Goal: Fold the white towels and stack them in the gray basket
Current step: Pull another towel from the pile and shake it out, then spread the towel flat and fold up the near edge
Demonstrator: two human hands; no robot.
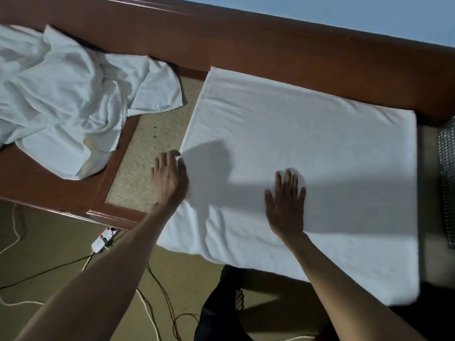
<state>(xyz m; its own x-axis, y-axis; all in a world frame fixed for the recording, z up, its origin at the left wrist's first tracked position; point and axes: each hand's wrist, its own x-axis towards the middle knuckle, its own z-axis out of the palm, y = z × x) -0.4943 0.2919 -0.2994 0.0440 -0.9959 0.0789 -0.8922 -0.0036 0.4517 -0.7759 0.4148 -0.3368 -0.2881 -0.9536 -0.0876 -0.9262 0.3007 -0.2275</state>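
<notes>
White towel (307, 143) overhangs the table (128, 168) edge, left hand (170, 179) at its side.

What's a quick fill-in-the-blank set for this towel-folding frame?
1. The right hand lies on the spread towel with its palm facing ____.
2. The left hand touches that towel's ____ edge.
3. The crumpled towels are ____ in colour.
4. The power strip lies on the ____.

Missing words: down; left; white; floor.
</notes>
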